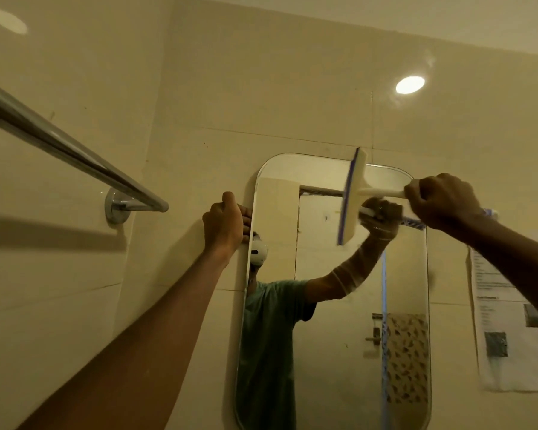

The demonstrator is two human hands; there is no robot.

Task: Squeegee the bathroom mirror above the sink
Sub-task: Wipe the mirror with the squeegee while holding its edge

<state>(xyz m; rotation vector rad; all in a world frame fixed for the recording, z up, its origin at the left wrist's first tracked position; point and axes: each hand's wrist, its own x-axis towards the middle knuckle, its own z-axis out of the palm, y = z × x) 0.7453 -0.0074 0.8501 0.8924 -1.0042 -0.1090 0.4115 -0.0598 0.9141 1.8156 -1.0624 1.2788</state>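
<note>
The mirror (pixel 333 352) is smooth glass, reflecting sharply. The squeegee (pixel 353 197) looks like cream plastic, with a blue rubber-like strip along one edge. The towel rail (pixel 59 144) is polished, shiny metal. The wall tiles (pixel 261 97) are glossy cream ceramic. A matt paper sheet (pixel 507 342) hangs by the mirror's right edge.

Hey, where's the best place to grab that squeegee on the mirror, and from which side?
Grip the squeegee by its slim handle, coming from the right: the handle sticks out sideways from the upright blade, where the right hand wraps it.
</note>
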